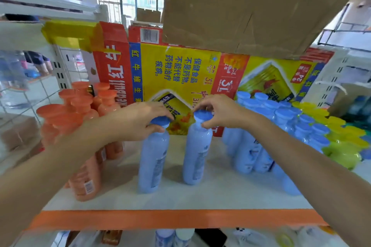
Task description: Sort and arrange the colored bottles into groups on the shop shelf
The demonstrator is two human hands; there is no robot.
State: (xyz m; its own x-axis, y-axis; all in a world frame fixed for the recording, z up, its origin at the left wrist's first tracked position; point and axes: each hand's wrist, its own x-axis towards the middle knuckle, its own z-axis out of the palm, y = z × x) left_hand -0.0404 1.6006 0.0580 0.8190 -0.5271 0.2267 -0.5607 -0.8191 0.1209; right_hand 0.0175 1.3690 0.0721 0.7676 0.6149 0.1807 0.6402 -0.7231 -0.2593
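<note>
White shelf board (220, 192) with an orange front edge, backed by a flattened yellow-and-red drink carton (180, 74) and overhung by a brown cardboard box (241, 6). Three colour groups stand on the board: orange bottles (84, 118) at the left, blue bottles (271, 126) at the right, and yellow-green bottles (341, 140) beyond them at the far right.

Two single blue bottles stand upright, close together but apart, in the open middle of the board, between the orange and blue groups. The left hand (140, 124) has its fingers curled over the flat cap of the left blue bottle (153, 158). The right hand (216, 112) pinches the cap rim of the right blue bottle (197, 154) between thumb and fingertips. Both grips are closed on the caps, which stand proud of the narrow necks and so give the easiest hold from above.

Judged from the layout, both bottles belong with the blue group. Moving them there would widen the bare gap that separates orange from blue. Bottles in that group are tightly packed, so an incoming bottle could knock over a neighbour.
</note>
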